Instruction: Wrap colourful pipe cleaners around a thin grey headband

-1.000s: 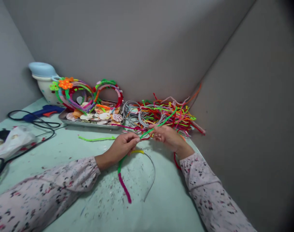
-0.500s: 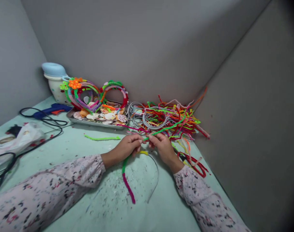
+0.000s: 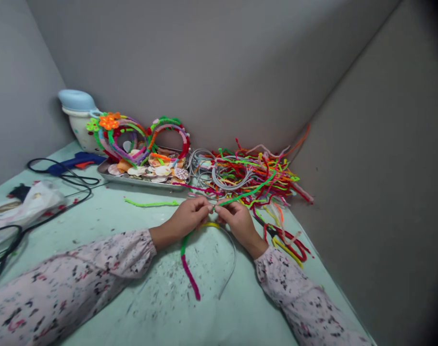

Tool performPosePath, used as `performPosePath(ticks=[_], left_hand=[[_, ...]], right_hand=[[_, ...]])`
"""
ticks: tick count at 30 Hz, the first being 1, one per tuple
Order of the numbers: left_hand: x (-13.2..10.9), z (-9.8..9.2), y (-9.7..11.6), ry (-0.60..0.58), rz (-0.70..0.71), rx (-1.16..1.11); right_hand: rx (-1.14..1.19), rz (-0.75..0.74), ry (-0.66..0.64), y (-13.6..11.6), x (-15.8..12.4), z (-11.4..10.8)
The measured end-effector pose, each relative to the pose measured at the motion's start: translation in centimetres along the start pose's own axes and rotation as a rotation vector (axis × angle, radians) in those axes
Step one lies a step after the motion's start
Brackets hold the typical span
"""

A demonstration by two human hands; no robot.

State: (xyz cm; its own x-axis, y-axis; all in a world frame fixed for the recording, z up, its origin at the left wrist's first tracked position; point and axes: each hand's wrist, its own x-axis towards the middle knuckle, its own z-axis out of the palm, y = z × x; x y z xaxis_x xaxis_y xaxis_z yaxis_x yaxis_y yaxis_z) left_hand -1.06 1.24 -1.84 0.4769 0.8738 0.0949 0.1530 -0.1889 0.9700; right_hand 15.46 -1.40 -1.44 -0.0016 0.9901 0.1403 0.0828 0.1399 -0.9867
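Pale green table (image 3: pixel 96 216) between grey walls (image 3: pixel 204 72), with a tangle of pipe cleaners (image 3: pixel 265 175) heaped at one o'clock. Dead centre, left hand (image 3: pixel 188 218) and right hand (image 3: pixel 236 222) fingertip to fingertip, both pinched on a green pipe cleaner (image 3: pixel 251 192) at the crown of a half-wrapped headband (image 3: pixel 190 276) arching toward six o'clock. Probably light, springy and fuzzy enough not to slip; best held at the crown, close to the wrap.
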Motion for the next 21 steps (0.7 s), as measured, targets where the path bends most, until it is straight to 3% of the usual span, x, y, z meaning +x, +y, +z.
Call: performPosePath(ticks=[9, 21], left_hand=[[-0.4, 0.3, 0.9, 0.081, 0.138, 0.281], [-1.5, 1.3, 1.1, -0.033, 0.256, 0.780]], right_hand=[[-0.005, -0.089, 0.099, 0.0, 0.3, -0.7], [0.023, -0.060, 0.097, 0.4, 0.6, -1.3]])
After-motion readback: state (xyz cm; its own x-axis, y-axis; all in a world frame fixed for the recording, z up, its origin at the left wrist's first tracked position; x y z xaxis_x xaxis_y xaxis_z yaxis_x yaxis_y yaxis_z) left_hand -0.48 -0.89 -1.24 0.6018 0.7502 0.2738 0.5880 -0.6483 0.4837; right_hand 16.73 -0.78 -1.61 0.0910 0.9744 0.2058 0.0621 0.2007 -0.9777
